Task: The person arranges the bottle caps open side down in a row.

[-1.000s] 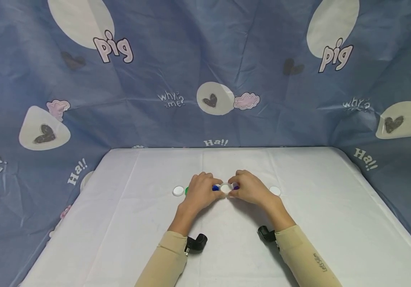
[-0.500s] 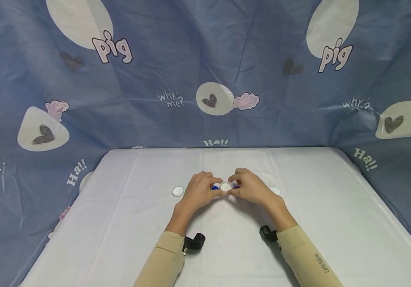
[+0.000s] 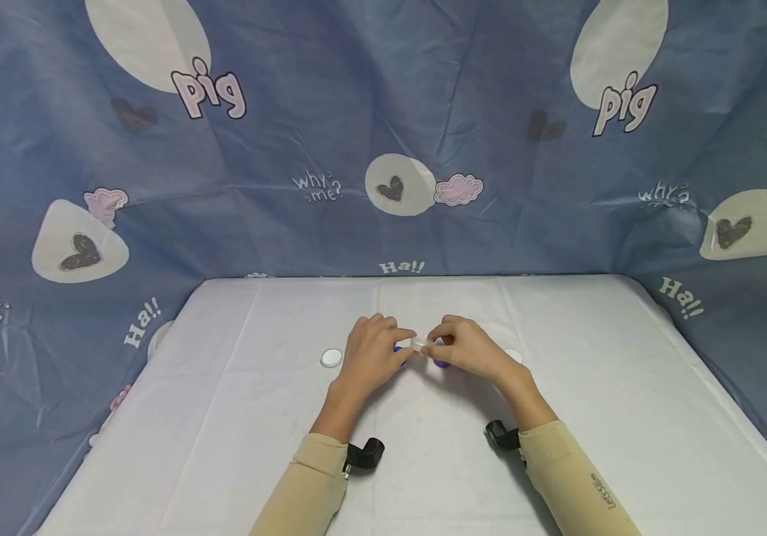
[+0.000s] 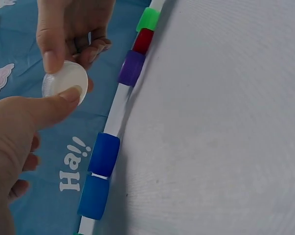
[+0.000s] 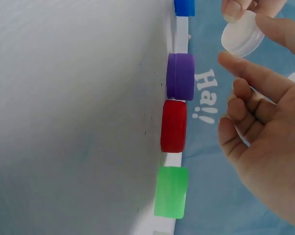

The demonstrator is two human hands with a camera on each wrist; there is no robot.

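Above the white table, my two hands hold one white bottle cap (image 3: 418, 345) between them, its rim ridged in the left wrist view. My left hand (image 3: 371, 348) pinches it from the left, thumb on its flat face. From the other side my right hand (image 3: 469, 348) has thumb and index finger at the cap's edge, other fingers curled in the right wrist view. Behind the hands, a purple cap (image 5: 180, 77), a red cap (image 5: 173, 126) and a green cap (image 5: 171, 192) stand on edge in line with two blue caps (image 4: 104, 154).
On the table (image 3: 424, 461), a white disc (image 3: 331, 358) lies left of the hands and another white disc (image 3: 513, 356) lies partly behind the right hand. A blue printed cloth (image 3: 290, 134) rises behind the table and along both sides.
The white cap has tilted: its round face pointed up at the head camera earlier, and now it shows narrower. The right fingers have shifted on it; the left hand has barely moved.
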